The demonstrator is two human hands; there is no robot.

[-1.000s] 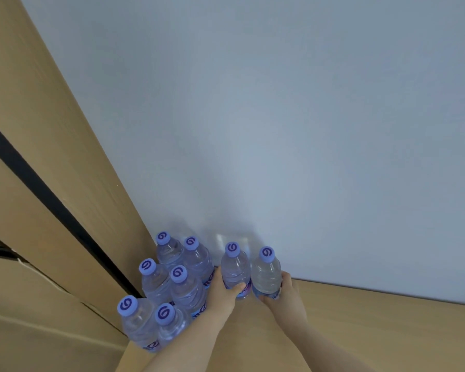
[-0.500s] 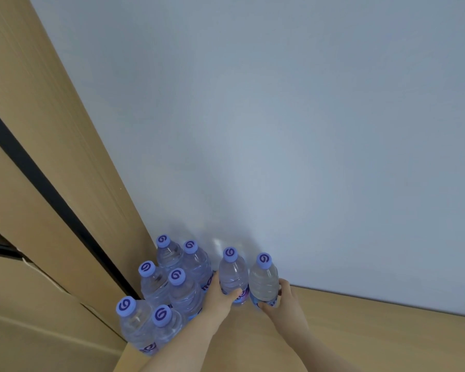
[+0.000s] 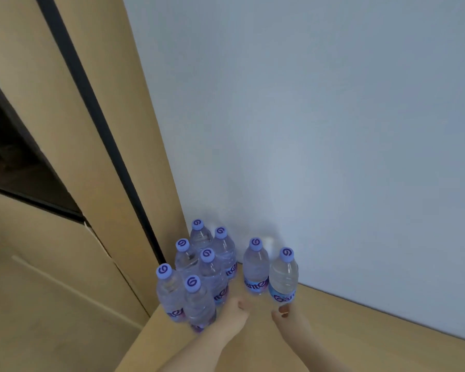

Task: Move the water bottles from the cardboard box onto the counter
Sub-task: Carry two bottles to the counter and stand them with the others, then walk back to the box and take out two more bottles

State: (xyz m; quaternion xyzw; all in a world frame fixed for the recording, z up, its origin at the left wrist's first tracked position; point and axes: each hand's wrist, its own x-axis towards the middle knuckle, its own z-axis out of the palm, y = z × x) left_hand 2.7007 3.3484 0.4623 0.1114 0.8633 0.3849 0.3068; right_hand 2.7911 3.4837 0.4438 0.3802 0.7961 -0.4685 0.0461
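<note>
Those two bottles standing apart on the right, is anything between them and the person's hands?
Nothing visible is. The left hand lies on the counter just in front of the left bottle of the pair, and the right hand just in front of the right bottle, with only bare wood between. The group of six bottles stands off to the left.

Light wood desk [image 3: 360,336] running along pale wall, tall wood panel at its left end. Eight clear water bottles standing upright on it, purple caps up. Cluster of six [image 3: 199,277] packed tight in corner, two columns, touching. Pair [image 3: 270,269] just right of cluster, small gap between groups, side by side, near wall. Bare wood to right of the pair.
</note>
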